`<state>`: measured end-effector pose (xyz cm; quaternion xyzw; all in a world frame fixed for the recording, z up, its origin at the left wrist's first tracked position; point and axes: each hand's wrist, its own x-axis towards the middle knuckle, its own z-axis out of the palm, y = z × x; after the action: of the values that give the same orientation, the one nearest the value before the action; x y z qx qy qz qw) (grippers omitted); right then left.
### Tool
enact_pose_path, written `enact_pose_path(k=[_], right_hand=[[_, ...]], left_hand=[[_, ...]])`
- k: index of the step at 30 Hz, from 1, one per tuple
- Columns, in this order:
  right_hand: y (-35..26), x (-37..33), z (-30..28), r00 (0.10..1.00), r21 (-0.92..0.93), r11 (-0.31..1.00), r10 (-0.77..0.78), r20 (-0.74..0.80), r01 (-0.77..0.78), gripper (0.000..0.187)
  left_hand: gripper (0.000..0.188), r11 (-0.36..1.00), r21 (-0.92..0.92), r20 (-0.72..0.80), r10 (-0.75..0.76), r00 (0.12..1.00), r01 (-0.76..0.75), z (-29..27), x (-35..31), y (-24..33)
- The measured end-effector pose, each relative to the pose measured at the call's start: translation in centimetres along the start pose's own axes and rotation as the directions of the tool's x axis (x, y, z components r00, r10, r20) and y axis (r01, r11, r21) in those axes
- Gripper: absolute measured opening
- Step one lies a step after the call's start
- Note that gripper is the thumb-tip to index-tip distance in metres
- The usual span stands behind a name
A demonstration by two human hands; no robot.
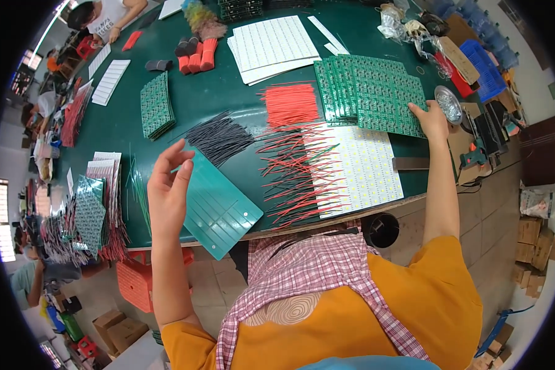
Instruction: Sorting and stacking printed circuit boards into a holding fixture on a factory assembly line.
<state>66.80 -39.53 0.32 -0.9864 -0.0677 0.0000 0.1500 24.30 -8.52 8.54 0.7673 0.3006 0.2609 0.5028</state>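
My right hand [433, 121] is at the right edge of the front panel in a fanned stack of green circuit boards [385, 92]. Its thumb lies on top of that panel and its other fingers are at the edge. My left hand [171, 185] is raised over the left side of a teal slotted plate [222, 206], fingers bent, thumb apart, with nothing visible between them. A white board with rows of small yellowish squares [370, 166] lies partly under the green panels. Red and black wires [299, 172] spread across its left edge.
Black wires [221, 137] and a red wire bundle [291, 105] lie mid-table. White sheets [274, 43] are behind them. A small green board stack [158, 108] and wired boards [91, 213] are left. A metal dish [448, 105] and green-handled tool [473, 155] are right. Another person [108, 18] works far left.
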Motion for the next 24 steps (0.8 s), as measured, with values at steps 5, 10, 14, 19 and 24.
enact_pose_path(k=[5, 10, 14, 19, 24], right_hand=[[2.9, 1.4, -0.1, 0.999, 0.699, 0.714, 0.025, 0.034, -0.041, 0.068], [-2.1, -4.1, -4.3, 0.919, 0.943, 0.202, -0.244, 0.311, -0.265, 0.028], [-9.3, -10.5, -5.3, 0.790, 0.941, 0.115, -0.516, 0.330, -0.319, 0.034], [-17.1, -18.4, -3.3, 0.520, 0.869, 0.198, -0.733, 0.438, -0.453, 0.039], [-21.0, -21.3, -1.1, 0.280, 0.767, 0.457, -0.743, 0.608, -0.451, 0.045]], left_hand=[[0.034, 0.999, -0.024, -0.019, -0.029, 0.999, 0.029, 0.0, -2.8, -0.1], [0.034, 0.978, -0.146, 0.039, -0.145, 0.989, 0.149, 1.5, -4.4, 0.2], [0.040, 0.856, -0.484, 0.138, -0.131, 0.982, 0.183, 4.0, -3.7, 1.5], [0.037, 0.592, -0.799, -0.002, -0.171, 0.985, 0.101, 3.3, -3.8, 2.1], [0.030, 0.567, -0.808, -0.034, -0.313, 0.949, 0.158, 0.1, -6.7, 0.3]])
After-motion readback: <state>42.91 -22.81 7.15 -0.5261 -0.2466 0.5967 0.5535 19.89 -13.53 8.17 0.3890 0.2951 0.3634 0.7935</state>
